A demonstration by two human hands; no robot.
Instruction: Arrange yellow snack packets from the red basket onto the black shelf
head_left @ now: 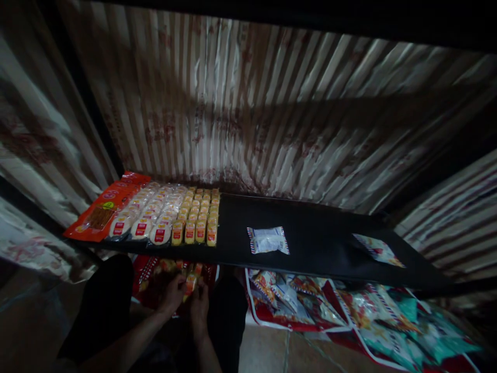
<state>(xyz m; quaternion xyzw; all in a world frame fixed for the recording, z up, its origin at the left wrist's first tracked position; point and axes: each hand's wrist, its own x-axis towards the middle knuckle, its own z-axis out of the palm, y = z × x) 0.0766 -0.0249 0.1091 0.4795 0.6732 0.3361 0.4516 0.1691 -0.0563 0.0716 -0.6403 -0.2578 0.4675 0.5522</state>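
Below the front edge of a black shelf [310,228], my left hand [174,296] and my right hand [199,304] hold a small yellow wrapped snack [190,284] between them. Its label looks red and orange. Both hands are over a red basket [140,298] with more yellow packets [165,266] inside. On the shelf above them stand rows of similar yellow wrapped snacks [200,231], next to rows of round white wrapped crackers [141,228]. Dim light blurs the fingertips.
An orange bag [99,212] lies at the shelf's left end. A white packet [267,240] and a flat packet [378,249] lie farther right. Below stand a basket of mixed packets [289,327] and another with green bags [392,342]. Striped sheeting [248,103] covers the back.
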